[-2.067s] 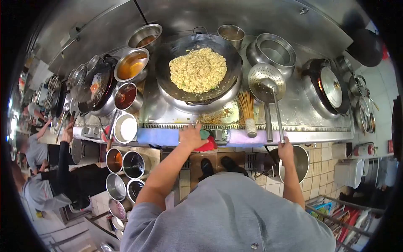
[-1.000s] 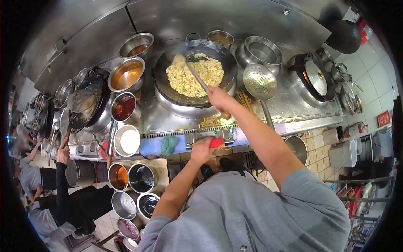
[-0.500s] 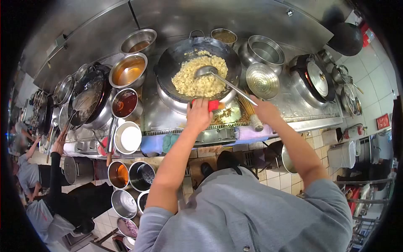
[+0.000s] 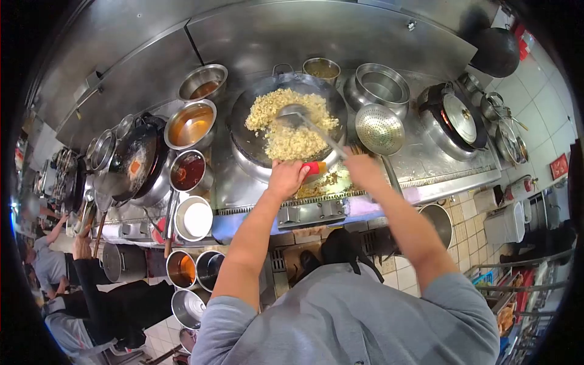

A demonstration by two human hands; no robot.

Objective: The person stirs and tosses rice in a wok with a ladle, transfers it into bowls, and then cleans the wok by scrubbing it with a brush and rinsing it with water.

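A large dark wok [image 4: 240, 112] stands on the stove in front of me. Inside lies a heap of pale yellow, crumbly food that looks like fried rice [image 4: 298, 143]. My left hand [image 4: 287, 179] is closed at the wok's near rim, around a red grip [image 4: 314, 168] that sticks out to its right. My right hand [image 4: 364, 171] is wrapped round the handle of a metal ladle [image 4: 293, 114]. The ladle's bowl sits in the middle of the food and is blurred by motion. Its handle slants down to the right.
Metal pots of orange liquid [image 4: 190, 125] and dark red sauce [image 4: 187, 171] line the wok's left. A perforated strainer [image 4: 379, 129] and a steel pot [image 4: 382, 83] stand at right. Further left, a co-worker's hand [image 4: 81, 246] is beside another wok [image 4: 141, 161].
The ladle has swept through the food, which now spreads wider, with a gap on its left side. My right hand has moved slightly left and down. My left hand stays at the rim.
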